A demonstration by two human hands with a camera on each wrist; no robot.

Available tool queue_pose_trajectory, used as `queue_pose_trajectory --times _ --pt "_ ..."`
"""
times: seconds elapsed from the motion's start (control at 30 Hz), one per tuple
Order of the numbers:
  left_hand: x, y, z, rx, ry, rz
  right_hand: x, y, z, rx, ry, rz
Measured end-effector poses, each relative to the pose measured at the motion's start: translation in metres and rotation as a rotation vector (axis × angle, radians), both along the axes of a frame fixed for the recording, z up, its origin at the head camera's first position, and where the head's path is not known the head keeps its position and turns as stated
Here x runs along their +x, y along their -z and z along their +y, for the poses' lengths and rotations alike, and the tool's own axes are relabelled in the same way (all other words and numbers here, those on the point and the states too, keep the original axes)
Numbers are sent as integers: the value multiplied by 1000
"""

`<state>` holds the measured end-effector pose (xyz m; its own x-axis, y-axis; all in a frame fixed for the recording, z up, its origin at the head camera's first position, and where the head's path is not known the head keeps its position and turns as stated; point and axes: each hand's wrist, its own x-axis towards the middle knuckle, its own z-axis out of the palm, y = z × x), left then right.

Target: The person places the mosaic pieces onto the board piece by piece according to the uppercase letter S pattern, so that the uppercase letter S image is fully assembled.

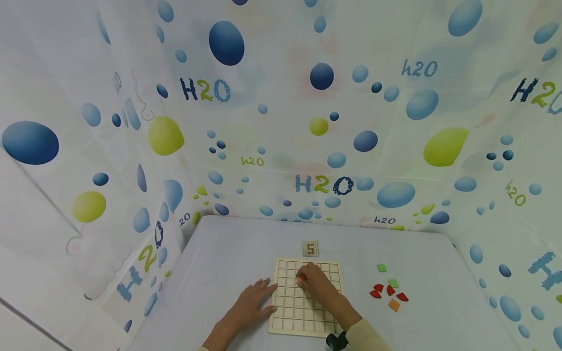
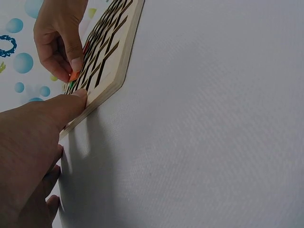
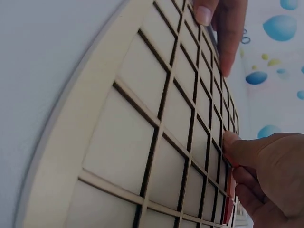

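Observation:
A pale wooden grid board (image 1: 287, 314) lies on the white table. My left hand (image 1: 250, 304) rests at its left edge, fingers spread, with the thumb (image 2: 76, 97) touching the rim in the left wrist view. My right hand (image 1: 318, 287) is over the upper middle of the grid, pinching a small orange tile (image 2: 74, 76) between thumb and fingertips. Close to those fingertips, a bit of green (image 2: 71, 85) and a red piece (image 3: 228, 209) show in the board's cells. The right fingers partly hide these pieces.
Right of the board lie loose pieces: green tiles (image 1: 382, 267), several red curved-edged pieces (image 1: 391, 290) and an orange tile (image 1: 394, 305). Beyond the board's far edge is a small gridded card (image 1: 311, 248) marked like a 5. Patterned curtains (image 1: 281, 165) surround the table.

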<state>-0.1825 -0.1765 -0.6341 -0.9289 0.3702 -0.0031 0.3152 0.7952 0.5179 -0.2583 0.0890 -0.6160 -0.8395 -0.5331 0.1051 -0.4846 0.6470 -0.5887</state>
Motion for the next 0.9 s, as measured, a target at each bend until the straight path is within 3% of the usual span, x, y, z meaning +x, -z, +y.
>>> queue_pose_trajectory --times 0.2,0.43,0.67,0.9 --pt "1 0 0 -3 -4 5 -1 4 0 -6 -14 22" --pt "1 0 1 2 -6 10 1 4 1 1 -30 -11" --pt "2 -3 2 5 -8 4 5 3 2 26 -81 94" --pt "3 -3 3 -4 -13 6 10 3 3 33 -62 137"
